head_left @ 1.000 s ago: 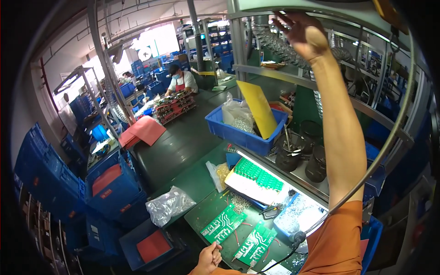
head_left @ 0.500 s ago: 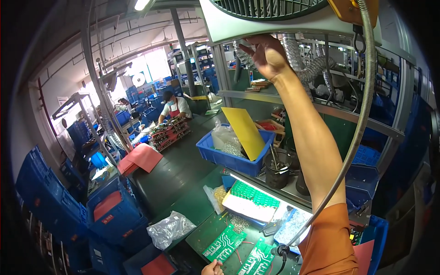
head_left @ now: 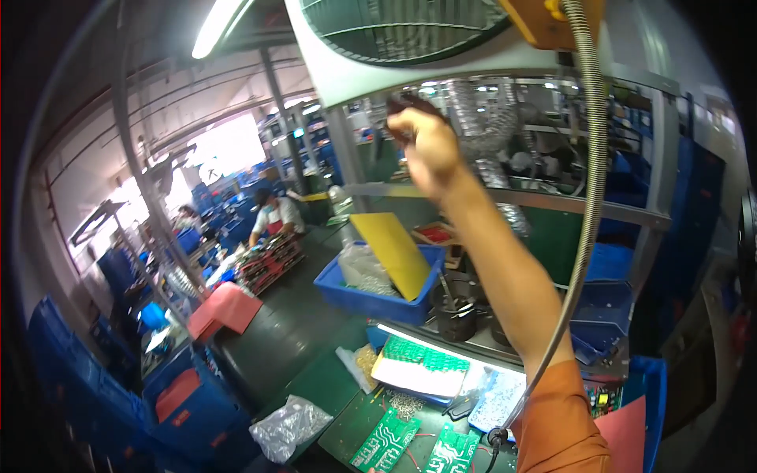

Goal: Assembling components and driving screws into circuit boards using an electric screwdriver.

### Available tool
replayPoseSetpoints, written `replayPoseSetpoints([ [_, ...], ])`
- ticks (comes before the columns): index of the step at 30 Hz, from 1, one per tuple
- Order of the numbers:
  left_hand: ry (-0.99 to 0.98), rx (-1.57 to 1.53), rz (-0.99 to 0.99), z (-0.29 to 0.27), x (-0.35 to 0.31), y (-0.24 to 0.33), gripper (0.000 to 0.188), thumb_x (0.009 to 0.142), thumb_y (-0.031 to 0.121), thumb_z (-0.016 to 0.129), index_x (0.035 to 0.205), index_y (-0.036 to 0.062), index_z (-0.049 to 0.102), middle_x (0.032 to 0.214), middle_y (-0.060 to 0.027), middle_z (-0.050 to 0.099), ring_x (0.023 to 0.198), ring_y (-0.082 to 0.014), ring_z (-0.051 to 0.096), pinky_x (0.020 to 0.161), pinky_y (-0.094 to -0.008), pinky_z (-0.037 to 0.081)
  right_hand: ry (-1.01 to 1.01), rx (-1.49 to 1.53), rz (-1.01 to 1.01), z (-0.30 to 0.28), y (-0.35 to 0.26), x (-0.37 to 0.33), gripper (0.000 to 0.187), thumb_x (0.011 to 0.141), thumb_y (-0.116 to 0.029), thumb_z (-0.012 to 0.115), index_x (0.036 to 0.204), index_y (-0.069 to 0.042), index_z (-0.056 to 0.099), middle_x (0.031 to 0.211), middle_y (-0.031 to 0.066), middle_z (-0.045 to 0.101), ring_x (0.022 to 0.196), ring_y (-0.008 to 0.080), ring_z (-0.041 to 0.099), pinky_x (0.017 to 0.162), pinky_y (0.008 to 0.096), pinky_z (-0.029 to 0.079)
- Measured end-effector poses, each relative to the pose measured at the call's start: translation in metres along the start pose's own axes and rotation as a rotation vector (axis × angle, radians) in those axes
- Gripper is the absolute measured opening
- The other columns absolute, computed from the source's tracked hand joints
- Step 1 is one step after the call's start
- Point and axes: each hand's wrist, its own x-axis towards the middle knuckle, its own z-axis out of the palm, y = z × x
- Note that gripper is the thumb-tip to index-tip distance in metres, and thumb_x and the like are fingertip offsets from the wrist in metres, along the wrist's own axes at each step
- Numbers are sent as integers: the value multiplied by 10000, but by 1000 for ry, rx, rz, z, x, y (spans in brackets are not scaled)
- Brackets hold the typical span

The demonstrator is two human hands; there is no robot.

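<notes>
The right hand [head_left: 426, 146] was raised with its fingers curled in shadow; whether they enclosed anything could not be told. The white fan housing [head_left: 331, 79] appeared just above it, contact unclear. Well below it, two green circuit boards [head_left: 386, 443] lay on the bench [head_left: 347, 433]. Only a fingertip of the left hand [head_left: 372, 471] showed, beside one board, its grip hidden.

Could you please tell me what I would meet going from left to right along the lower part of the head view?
Blue crate, crumpled clear plastic bag, first green circuit board, second green circuit board, reddish-pink sheet.
</notes>
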Motion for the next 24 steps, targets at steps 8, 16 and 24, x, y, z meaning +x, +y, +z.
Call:
replayPoseSetpoints([
  [8, 42, 13, -109, 8, 2, -5, 252, 921, 266, 396, 749, 98, 470, 445, 19, 274, 347, -103, 260, 329, -243, 202, 365, 193, -686, -58, -106, -99, 213, 833, -128, 438, 935, 29, 540, 863, 114, 592, 798, 199, 571, 728, 293, 475],
  [16, 5, 34, -104, 9, -4, -7, 256, 922, 265, 402, 745, 102, 488, 428, 16, 277, 348, -106, 236, 341, -248, 187, -4, 29, -499, -27, -148, -61, 413, 884, -356, 371, 1081, -12, 488, 1024, 103, 558, 974, 237, 518, 928, 413, 385],
  [24, 22, 55, -106, 6, -12, -9, 268, 919, 286, 412, 740, 100, 485, 418, 13, 254, 341, -110, 232, 338, -243, 184, 118, 189, -463, -18, -153, -71, 352, 891, -234, 469, 1148, 7, 475, 1056, 100, 577, 949, 194, 549, 845, 323, 425],
])
